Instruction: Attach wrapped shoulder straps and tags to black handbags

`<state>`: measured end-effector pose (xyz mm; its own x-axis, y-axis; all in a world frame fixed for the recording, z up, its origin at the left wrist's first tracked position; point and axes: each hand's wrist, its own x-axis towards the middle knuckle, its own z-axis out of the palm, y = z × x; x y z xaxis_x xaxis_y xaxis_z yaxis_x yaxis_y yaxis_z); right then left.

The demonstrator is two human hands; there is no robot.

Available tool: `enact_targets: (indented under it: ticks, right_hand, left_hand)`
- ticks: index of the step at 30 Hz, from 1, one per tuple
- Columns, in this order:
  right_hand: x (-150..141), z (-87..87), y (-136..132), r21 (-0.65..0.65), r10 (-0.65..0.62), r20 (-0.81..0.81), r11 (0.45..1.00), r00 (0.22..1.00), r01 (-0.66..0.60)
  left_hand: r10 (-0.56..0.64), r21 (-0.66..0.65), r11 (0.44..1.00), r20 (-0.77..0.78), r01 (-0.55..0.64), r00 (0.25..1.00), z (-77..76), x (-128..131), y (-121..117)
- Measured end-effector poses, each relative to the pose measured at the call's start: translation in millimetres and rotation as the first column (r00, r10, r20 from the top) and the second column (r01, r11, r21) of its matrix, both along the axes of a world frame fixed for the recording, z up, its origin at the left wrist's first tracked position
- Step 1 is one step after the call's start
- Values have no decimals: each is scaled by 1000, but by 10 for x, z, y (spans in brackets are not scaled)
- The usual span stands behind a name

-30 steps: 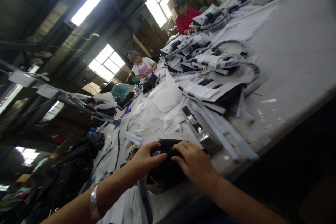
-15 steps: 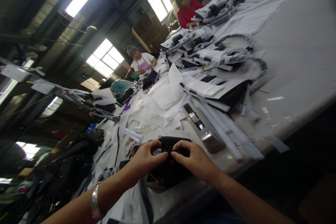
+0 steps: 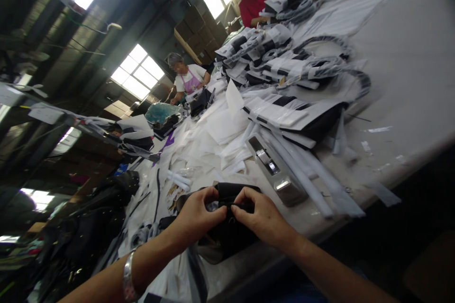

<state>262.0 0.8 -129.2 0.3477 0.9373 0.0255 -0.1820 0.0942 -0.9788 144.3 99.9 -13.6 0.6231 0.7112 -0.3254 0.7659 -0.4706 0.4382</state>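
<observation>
A black bag (image 3: 231, 239) with a smooth, slightly shiny surface sits at the table's near edge. On its left side my left hand (image 3: 199, 210) pinches the upper edge between thumb and fingers. Facing it, my right hand (image 3: 263, 215) grips the same edge, the two thumb tips close together. A small ring-like metal piece shows just below the thumbs. The undersides of my fingers and whatever lies inside the bag are hidden. A grey metal tape dispenser (image 3: 275, 170) stands just beyond my right hand.
White tubes (image 3: 305, 170) and a paper-wrapped black bag (image 3: 295, 116) lie past the dispenser. Loose white sheets (image 3: 209, 137) cover mid-table, with wrapped bundles (image 3: 259, 52) behind. Black goods (image 3: 88, 227) are heaped left. Two people, one in red (image 3: 256, 4), one in an apron (image 3: 192, 80), work farther back.
The view has shifted slightly, so the background sits a little higher and farther left. Both hands keep their hold on the bag's edge with hardly any movement.
</observation>
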Motion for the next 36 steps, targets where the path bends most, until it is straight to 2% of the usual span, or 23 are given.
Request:
enact_targets:
  ticks: [4, 9, 13, 18, 20, 22, 24, 26, 27, 29, 32, 33, 35, 36]
  right_hand:
    - [-19, -8, -12, -1, -9, 11, 1000, 1000, 9]
    - [-48, 11, -26, -50, -27, 9, 998, 1000, 28]
    - [-112, 30, -6, -43, -60, 75, 997, 995, 64]
    - [-90, -12, 42, -37, -50, 135, 998, 990, 56]
    - [-22, -29, 47, -38, -32, 151, 999, 988, 38]
    - [54, -27, 36, -51, -29, 218, 998, 975, 41]
    - [107, 3, 1, -30, -71, 353, 996, 933, 87]
    - [107, 61, -69, 91, -207, 511, 978, 834, 186]
    - [81, 97, -117, 186, -291, 565, 957, 772, 224]
    - [-23, 176, -227, 352, -380, 603, 916, 702, 194]
    - [-270, 288, -341, 473, -290, 649, 878, 704, -75]
    - [-360, 325, -346, 499, -269, 686, 850, 676, -169]
    - [-528, 410, -296, 512, -272, 783, 793, 560, -331]
    - [-606, 459, -248, 484, -268, 833, 777, 484, -403]
  left_hand:
    - [-18, 46, 999, 26, 16, 1000, -50, -15, -19]
    - [20, 102, 994, 46, -24, 999, -108, -13, -73]
    - [1, 106, 994, 66, -8, 998, -148, -14, -116]
    - [-4, 136, 991, 72, -6, 997, -172, -15, -30]
    - [-47, 87, 995, 75, 40, 996, -123, -1, 53]
    - [-80, -48, 995, 101, 85, 992, -28, -12, 142]
    - [-48, -197, 977, 169, 81, 984, 92, -87, 209]
    - [39, -256, 966, 253, 27, 967, 199, -248, 217]
    - [91, -244, 970, 298, -17, 950, 238, -360, 188]
    - [211, -187, 971, 403, -145, 891, 271, -630, 58]
    - [388, -177, 920, 543, -350, 745, 195, -1113, -279]
    - [435, -184, 895, 561, -406, 704, 138, -1291, -402]
    - [507, -155, 843, 552, -516, 662, -17, -1681, -616]
    - [533, -100, 812, 527, -574, 662, -109, -1895, -695]
